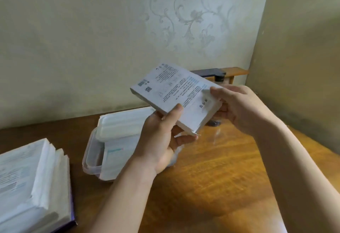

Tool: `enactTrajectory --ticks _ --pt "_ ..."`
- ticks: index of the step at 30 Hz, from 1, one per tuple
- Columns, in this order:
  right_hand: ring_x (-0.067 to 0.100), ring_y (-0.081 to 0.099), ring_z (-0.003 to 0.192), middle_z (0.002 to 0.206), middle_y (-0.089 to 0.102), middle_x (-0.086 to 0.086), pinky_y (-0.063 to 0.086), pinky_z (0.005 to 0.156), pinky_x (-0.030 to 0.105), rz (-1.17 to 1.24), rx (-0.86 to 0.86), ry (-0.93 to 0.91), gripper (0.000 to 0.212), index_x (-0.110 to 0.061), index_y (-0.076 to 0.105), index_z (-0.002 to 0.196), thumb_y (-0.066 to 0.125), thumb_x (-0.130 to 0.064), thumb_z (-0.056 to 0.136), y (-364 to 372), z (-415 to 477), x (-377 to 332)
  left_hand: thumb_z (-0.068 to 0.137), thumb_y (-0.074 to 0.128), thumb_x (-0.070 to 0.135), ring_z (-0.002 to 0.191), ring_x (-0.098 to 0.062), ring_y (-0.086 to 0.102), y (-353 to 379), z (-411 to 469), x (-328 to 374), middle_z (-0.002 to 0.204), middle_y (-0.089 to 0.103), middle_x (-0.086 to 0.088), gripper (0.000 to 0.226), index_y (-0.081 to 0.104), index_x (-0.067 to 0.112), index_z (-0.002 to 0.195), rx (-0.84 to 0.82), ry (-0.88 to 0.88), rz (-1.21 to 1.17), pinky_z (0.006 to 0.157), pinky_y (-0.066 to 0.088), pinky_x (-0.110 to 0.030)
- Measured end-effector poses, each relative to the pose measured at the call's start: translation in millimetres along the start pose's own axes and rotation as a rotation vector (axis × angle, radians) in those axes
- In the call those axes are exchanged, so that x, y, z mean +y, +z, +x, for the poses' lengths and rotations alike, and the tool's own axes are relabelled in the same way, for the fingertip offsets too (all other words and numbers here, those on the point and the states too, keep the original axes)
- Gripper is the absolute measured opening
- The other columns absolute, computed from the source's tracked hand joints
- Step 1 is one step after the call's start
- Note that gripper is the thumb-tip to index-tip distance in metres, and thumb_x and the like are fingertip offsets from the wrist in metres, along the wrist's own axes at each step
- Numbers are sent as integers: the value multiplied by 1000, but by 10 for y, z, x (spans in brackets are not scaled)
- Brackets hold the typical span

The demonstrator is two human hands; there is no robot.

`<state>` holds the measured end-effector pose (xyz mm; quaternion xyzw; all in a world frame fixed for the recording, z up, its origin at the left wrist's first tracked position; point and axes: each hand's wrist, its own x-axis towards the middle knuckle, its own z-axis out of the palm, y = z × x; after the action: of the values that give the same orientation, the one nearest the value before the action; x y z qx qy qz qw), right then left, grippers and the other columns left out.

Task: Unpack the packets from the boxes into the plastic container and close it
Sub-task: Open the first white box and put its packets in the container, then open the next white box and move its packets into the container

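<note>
Both hands clamp a white box [174, 94] above the table [220, 168]: left hand [161, 140] fingers curled around its near edge, right hand [237, 105] apparently pinching the far end

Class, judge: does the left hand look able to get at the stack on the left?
Likely not yet: the left hand grips the white box, though nothing blocks the way to the stack.
</note>
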<state>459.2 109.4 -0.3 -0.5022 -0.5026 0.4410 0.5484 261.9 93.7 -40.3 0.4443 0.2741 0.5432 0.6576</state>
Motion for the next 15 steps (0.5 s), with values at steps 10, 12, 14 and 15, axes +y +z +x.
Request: enactTrajectory --ticks 10,12,14,15 --pt "29 70 77 100 73 17 56 57 32 -104 415 402 26 -5 68 106 59 -28 100 -1500 -765 786 96 70 24 107 -21 66 961 16 -1090 109 61 5 63 35 24 149 65 -288 440 73 65 -38" --pt "29 68 73 99 72 18 58 56 35 -122 435 443 26 -4 66 104 57 -28 101 -1612 -807 884 98 65 22 102 -20 68 997 17 -1218 106 57 5 58 38 22 148 100 -323 514 76 65 -38" --pt "28 68 73 95 71 15 61 59 39 -218 477 449 25 -7 64 96 56 -31 101 -1678 -788 956 98 62 21 96 -19 69 1006 13 -1295 106 58 4 55 41 22 148 110 -345 580 82 64 -40" --pt "28 69 75 93 70 13 62 62 39 -316 498 438 27 -9 63 92 56 -34 100 -1702 -767 986 98 61 22 95 -18 70 1003 4 -1325 106 59 4 55 40 22 149 99 -349 615 85 64 -41"
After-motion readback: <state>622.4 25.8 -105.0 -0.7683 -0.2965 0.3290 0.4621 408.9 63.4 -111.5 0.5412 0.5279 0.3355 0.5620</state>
